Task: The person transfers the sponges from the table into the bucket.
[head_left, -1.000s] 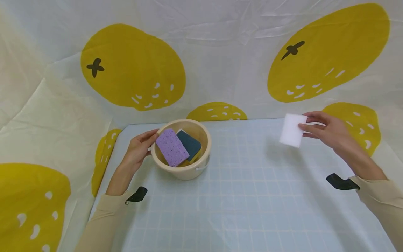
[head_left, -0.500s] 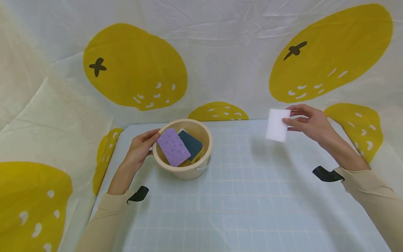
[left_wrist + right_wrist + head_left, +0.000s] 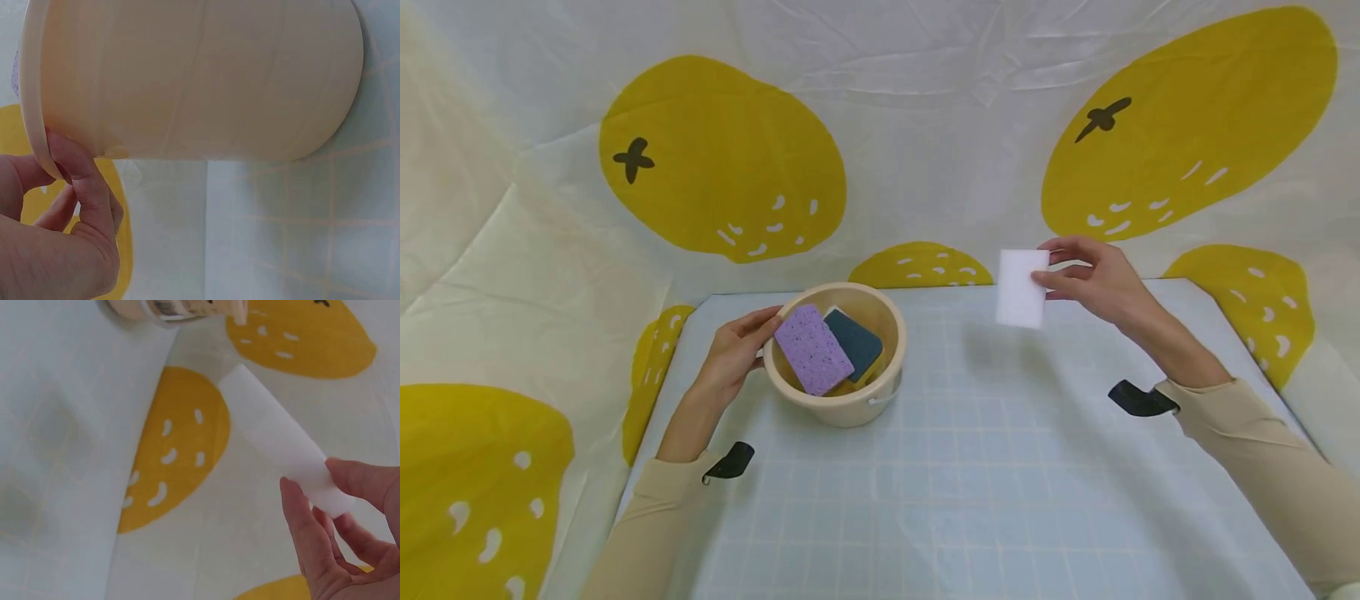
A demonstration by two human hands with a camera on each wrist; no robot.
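A cream bucket [image 3: 850,412] stands upright at the back left of the table, and my left hand [image 3: 730,350] pinches its rim between thumb and fingers; the left wrist view shows the grip on the rim [image 3: 31,81] up close. Inside lie a purple sponge [image 3: 814,350] and a yellow sponge with a dark green scouring face [image 3: 856,343], plus a pale edge of something mostly hidden behind them. To the right of the bucket, my right hand [image 3: 1097,279] holds a white melamine-type sponge [image 3: 1021,290] by its right edge, raised above the table.
A pale blue cloth with a white grid covers the table [image 3: 970,492]. Behind and at the left hangs a whitish sheet [image 3: 940,150] printed with large yellow fruits. On the bucket's right side is a thin white handle [image 3: 883,400].
My right hand has carried the white sponge leftward, toward the bucket, and slightly farther back. The left hand keeps its hold on the rim, and the bucket stays in place.
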